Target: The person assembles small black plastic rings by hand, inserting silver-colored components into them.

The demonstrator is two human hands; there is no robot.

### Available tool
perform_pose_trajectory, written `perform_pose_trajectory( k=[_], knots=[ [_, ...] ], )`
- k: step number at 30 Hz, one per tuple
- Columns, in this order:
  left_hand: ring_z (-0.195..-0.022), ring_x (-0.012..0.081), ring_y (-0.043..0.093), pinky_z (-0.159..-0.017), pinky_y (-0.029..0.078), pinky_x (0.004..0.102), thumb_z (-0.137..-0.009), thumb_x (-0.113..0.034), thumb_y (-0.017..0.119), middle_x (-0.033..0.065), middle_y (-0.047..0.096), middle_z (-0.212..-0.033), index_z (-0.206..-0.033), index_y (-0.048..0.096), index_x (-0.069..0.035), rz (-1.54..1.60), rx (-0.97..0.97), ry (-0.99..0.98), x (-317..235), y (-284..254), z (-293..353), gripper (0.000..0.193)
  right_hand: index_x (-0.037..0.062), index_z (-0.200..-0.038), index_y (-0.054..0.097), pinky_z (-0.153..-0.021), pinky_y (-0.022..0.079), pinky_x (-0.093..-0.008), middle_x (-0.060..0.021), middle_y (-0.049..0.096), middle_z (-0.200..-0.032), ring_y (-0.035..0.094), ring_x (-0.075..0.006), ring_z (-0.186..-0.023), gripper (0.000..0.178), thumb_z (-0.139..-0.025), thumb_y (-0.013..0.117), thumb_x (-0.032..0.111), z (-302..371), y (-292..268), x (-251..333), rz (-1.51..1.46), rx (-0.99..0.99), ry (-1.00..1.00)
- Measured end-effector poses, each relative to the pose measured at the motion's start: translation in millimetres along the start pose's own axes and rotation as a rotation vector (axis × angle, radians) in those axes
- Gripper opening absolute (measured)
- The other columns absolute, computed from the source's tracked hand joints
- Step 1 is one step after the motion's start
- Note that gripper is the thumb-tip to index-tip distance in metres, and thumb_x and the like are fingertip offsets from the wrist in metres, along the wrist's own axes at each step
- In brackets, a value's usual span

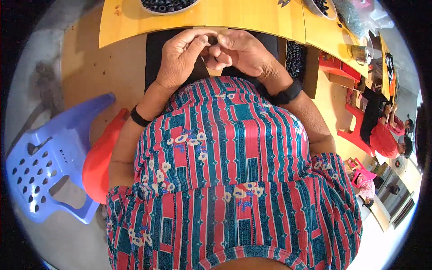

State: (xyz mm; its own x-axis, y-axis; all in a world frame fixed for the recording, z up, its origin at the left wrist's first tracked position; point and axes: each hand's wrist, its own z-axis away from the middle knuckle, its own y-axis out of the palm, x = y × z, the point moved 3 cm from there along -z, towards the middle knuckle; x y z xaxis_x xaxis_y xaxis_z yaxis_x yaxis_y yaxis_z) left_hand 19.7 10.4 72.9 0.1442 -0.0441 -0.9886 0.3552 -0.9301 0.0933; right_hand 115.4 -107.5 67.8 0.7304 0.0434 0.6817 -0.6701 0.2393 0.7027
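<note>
My left hand (183,55) and my right hand (246,50) meet just in front of the yellow table's (243,19) near edge, above my lap. Thumbs and fingertips of both are pinched together around a small dark piece (212,40), which looks like a black ring and is partly covered by the fingers. Another bit of black shows at the curled fingers below it; I cannot tell if it is a separate piece. Beyond my hands, a white bowl (169,14) full of small black rings stands on the table.
Another bowl (333,16) of black pieces, plastic bags (364,20) and a metal can (361,54) are on the right. Below are a box of black pieces (295,60) and a red tray (340,67). A blue chair (49,157) stands left; other people (388,135) sit far right.
</note>
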Motion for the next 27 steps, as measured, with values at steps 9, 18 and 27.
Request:
perform_pose_trajectory(
  k=[9, 18, 27],
  knots=[
    [-0.077, 0.0118, 0.062, -0.067, 0.052, 0.0229, -0.093, -0.02, 0.052, 0.0083, 0.06, -0.092, -0.119, 0.046, 0.003, 0.049, 0.238, -0.116, 6.5, 3.7, 2.8, 0.035, 0.0008, -0.098, 0.058, -0.053, 0.05, -0.0247, -0.0056, 0.06, -0.069, 0.059, -0.0103, -0.056, 0.018, -0.087, 0.053, 0.014, 5.3, 13.8, 2.1, 0.898, -0.295, -0.264],
    [-0.075, 0.009, 0.05, -0.065, 0.044, 0.0223, -0.094, -0.022, 0.045, 0.0057, 0.055, -0.092, -0.117, 0.046, 0.002, -0.08, 0.208, -0.075, 10.1, 3.2, 5.6, 0.034, 0.0006, -0.096, 0.058, -0.051, 0.05, -0.0269, -0.0085, 0.059, -0.061, 0.059, -0.0145, -0.05, 0.018, -0.084, 0.052, 0.012, 2.9, 16.1, -1.6, 1.005, -0.353, -0.351],
    [-0.073, 0.0099, 0.053, -0.063, 0.045, 0.0241, -0.092, -0.015, 0.046, 0.0056, 0.056, -0.086, -0.113, 0.048, 0.002, -0.085, 0.112, -0.092, 9.8, 4.6, 2.3, 0.027, 0.0008, -0.096, 0.058, -0.048, 0.048, -0.0262, -0.0095, 0.059, -0.064, 0.058, -0.014, -0.05, 0.016, -0.085, 0.05, 0.009, -5.6, 15.5, -1.6, 1.001, -0.35, -0.409]
  ],
)
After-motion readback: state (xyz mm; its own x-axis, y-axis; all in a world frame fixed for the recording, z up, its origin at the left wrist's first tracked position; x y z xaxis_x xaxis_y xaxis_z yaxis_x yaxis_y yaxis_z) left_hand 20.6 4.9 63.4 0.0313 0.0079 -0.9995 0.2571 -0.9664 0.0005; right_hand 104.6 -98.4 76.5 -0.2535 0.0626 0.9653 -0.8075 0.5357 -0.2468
